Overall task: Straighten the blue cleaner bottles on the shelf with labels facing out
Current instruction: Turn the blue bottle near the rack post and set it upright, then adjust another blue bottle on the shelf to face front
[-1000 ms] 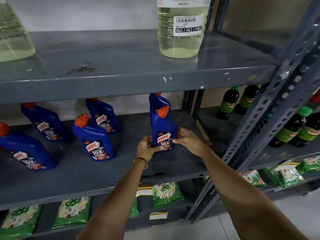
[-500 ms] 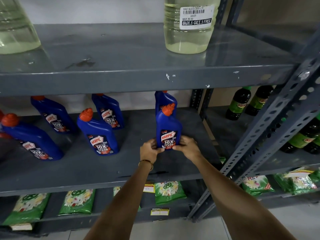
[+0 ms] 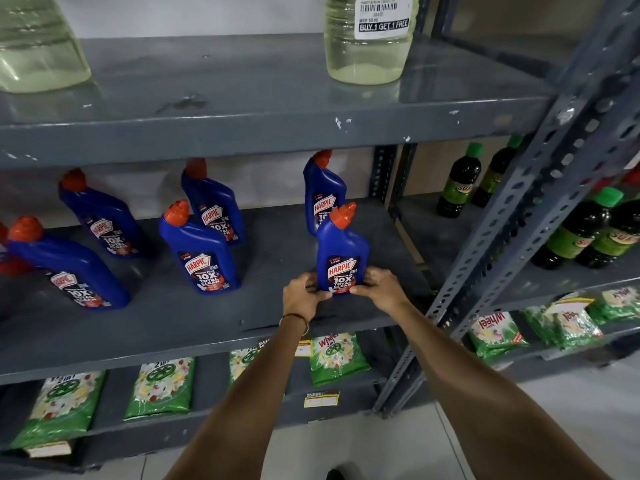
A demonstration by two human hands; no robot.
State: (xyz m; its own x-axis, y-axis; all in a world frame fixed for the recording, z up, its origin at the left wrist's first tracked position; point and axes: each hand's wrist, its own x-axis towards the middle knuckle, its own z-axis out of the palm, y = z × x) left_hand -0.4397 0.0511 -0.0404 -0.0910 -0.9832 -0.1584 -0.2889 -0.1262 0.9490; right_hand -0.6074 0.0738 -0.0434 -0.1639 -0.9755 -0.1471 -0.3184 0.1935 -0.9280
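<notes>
Blue bottle upright, left hand, right hand clasping base.

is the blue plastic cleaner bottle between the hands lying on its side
No, the blue plastic cleaner bottle stands upright on the grey metal shelf, label facing out, with the left hand and right hand at its base.

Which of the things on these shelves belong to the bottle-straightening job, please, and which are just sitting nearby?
Part of the job:
- blue bottle in hand, held by the left hand and right hand
- other blue bottles on the middle shelf

Just nearby:
- clear jug above
- dark green-capped bottles
- green detergent packets below
</notes>
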